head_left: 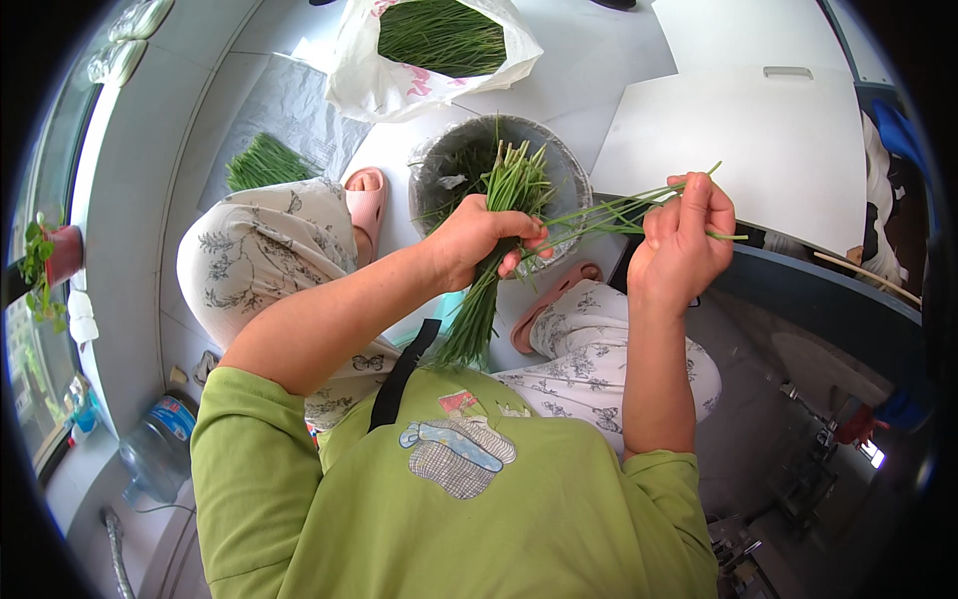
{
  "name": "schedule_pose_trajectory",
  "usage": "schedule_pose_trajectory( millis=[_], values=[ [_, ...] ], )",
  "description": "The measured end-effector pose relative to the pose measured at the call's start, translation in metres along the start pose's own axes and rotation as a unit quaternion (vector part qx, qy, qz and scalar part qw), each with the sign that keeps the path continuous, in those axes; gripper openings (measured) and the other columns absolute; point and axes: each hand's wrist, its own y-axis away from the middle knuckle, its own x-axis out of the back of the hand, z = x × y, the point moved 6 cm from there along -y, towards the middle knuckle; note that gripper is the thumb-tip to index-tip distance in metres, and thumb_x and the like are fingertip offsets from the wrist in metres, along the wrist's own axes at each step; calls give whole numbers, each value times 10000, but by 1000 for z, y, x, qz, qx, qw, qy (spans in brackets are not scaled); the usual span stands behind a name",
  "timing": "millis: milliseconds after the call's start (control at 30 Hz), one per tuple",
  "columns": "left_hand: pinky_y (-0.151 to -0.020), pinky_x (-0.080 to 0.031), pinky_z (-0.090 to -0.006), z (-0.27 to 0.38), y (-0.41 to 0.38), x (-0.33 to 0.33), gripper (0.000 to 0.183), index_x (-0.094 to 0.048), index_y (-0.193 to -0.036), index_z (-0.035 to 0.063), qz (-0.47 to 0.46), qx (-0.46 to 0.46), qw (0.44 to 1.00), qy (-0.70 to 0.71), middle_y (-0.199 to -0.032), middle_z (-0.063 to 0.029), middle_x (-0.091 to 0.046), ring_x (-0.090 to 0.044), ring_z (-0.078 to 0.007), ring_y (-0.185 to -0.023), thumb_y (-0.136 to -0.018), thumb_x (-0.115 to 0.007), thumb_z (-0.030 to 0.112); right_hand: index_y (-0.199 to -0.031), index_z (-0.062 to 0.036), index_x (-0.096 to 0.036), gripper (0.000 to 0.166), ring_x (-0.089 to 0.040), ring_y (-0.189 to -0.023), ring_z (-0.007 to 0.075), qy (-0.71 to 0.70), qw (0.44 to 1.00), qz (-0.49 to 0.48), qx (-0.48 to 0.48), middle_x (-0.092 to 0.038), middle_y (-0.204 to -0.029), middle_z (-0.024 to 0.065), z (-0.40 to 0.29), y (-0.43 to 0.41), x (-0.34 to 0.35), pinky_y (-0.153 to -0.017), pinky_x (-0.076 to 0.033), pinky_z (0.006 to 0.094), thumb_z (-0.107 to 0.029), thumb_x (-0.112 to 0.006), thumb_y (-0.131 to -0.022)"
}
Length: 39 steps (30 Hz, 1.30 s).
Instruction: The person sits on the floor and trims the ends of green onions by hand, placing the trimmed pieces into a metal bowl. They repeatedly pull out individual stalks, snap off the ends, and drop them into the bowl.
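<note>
A thick bundle of thin green stalks, likely garlic chives (479, 314), is gripped around its middle by my left hand (486, 238). Its cut ends point up over a lined bin (575, 168), and the leaf tips hang towards my lap. To the right, my right hand (685, 236) pinches a few loose stalks (599, 213). These stretch across from the bundle, and their ends poke out beyond my fingers. Inside the bin lie dark green scraps (462, 165), partly hidden by the bundle.
A white plastic bag (355, 78) full of similar green stalks (441, 37) stands beyond the bin. More stalks (266, 163) lie on a plastic sheet (299, 105) at left. White cabinet panels (737, 150) are at right. A large water bottle (159, 449) stands lower left.
</note>
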Motion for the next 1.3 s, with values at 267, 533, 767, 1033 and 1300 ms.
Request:
schedule_pose_trajectory(
  millis=[267,533,767,1033,1300],
  values=[
    [-426,-418,-243,3,1,-1,198,-608,-942,-77,-23,2,1000,8,-867,-191,-683,-490,-119,-443,-810,-617,70,-882,-6,-544,139,-270,-423,13,-27,1000,-5,-1,-603,-813,78,-6,-9,6,-385,-218,209,-126,-551,-951],
    [-427,-406,-233,3,2,-5,182,-615,-954,-39,-50,-4,998,-23,-852,-160,-686,-489,-109,-443,-809,-663,59,-887,-7,-539,132,-275,-421,14,-15,1000,17,-11,-605,-835,86,-6,-16,11,-380,-227,201,-122,-552,-950],
    [-429,-402,-230,1,4,-7,134,-619,-913,0,-53,-4,998,-35,-798,-127,-683,-487,-105,-437,-812,-674,68,-892,1,-545,123,-274,-422,13,-19,1000,-2,-25,-604,-821,87,-2,-11,7,-380,-223,202,-110,-560,-943],
    [-426,-410,-249,1,3,-1,126,-615,-874,-13,-14,-10,1000,-21,-776,-139,-679,-485,-125,-428,-782,-643,68,-885,-9,-557,139,-270,-419,20,8,999,-26,-21,-581,-779,59,-1,-4,1,-386,-217,212,-127,-540,-956],
    [-439,-419,-242,-3,1,2,157,-627,-914,-27,-6,2,1000,-15,-815,-138,-685,-495,-121,-459,-792,-632,72,-885,3,-539,126,-267,-426,11,-19,1000,7,-11,-586,-768,68,-10,-9,0,-387,-220,207,-107,-556,-944]
  ],
)
